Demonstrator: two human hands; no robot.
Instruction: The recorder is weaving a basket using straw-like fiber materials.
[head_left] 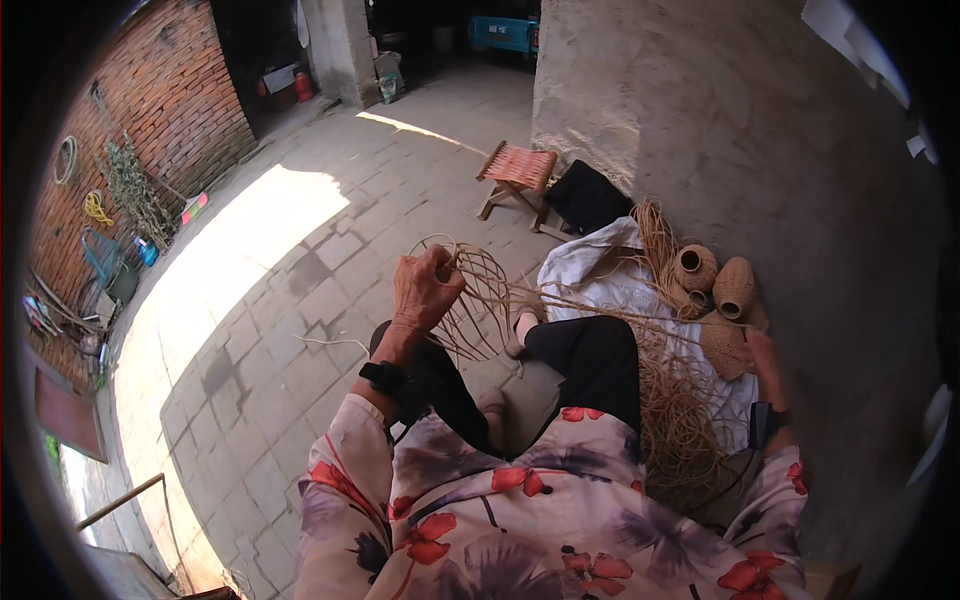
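Observation:
My left hand (425,288) is raised in front of my knees, fingers closed around a loose coil of tan straw rope (478,292) that loops beside it. Strands of the rope run right across my lap to a big tangled heap of the same rope (675,410) at my right side. My right hand (765,358) reaches down and back beside a small flat woven straw piece (724,345); I cannot tell whether it grips anything. Two woven straw pots (696,266) (735,287) lie on a white cloth (600,262) just beyond.
A small folding stool (518,175) with an orange woven seat stands ahead by a black bag (586,196). A grey plastered wall (760,150) rises on my right. A brick wall (150,120) with plants and clutter lies far left. The ground is paved, half in sun.

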